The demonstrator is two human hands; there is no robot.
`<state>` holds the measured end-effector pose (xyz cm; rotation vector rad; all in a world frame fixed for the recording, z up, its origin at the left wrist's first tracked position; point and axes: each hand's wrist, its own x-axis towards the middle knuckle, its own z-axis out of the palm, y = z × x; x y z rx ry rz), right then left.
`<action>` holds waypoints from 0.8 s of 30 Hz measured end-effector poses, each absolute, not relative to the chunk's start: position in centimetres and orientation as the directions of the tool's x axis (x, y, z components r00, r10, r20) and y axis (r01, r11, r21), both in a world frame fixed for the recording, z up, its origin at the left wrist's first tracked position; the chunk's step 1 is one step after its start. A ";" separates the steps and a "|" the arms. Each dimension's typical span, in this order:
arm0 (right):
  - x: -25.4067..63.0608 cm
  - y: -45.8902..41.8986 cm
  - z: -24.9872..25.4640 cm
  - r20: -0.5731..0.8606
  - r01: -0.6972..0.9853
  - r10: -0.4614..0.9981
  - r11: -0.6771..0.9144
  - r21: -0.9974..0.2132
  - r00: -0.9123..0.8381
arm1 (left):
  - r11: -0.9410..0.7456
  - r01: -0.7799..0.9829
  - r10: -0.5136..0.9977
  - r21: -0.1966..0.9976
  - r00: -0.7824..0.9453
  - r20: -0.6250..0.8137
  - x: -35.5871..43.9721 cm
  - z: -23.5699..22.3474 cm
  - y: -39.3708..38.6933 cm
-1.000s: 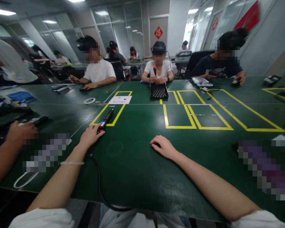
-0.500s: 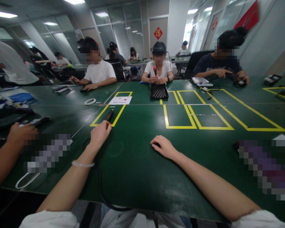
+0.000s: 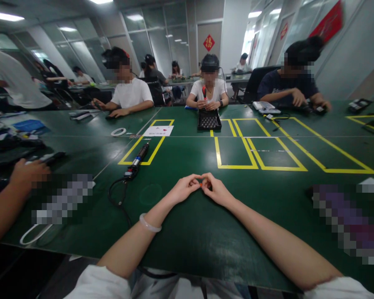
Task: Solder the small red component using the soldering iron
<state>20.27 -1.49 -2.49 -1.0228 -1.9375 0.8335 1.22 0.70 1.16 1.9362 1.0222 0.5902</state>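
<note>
Fingertips meet over a tiny orange piece (image 3: 200,184) at mid-table: left hand (image 3: 183,189) and right hand (image 3: 216,191) both pinch it, just above the green table (image 3: 187,232). It looks like early work, the piece merely picked up. The corded tool (image 3: 138,159) lies loose to the left, apart. Bare room ahead to the yellow tape (image 3: 237,167); a neighbour's hand (image 3: 28,174) sits well left.

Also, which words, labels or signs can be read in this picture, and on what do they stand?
"福": on the red diamond sign on the far wall.
Red banners on the right wall: writing too blurred to read.
White card on the green table: small print, unreadable.
Nothing readable near the left hand or right hand.
</note>
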 end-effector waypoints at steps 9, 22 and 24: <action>20.2 -1.4 -2.6 0.326 0.405 0.840 0.505 -0.762 -0.434 | -0.222 0.296 0.812 0.929 0.583 0.008 0.7 0.2 0.6; 20.4 -1.4 -2.5 0.306 0.361 0.877 0.439 -0.823 -0.370 | -0.366 0.357 0.834 0.859 0.536 0.133 0.8 0.6 0.0; 20.4 -1.4 -2.5 0.316 0.336 0.870 0.447 -0.829 -0.379 | -0.356 0.349 0.835 0.867 0.535 0.127 0.8 0.6 0.1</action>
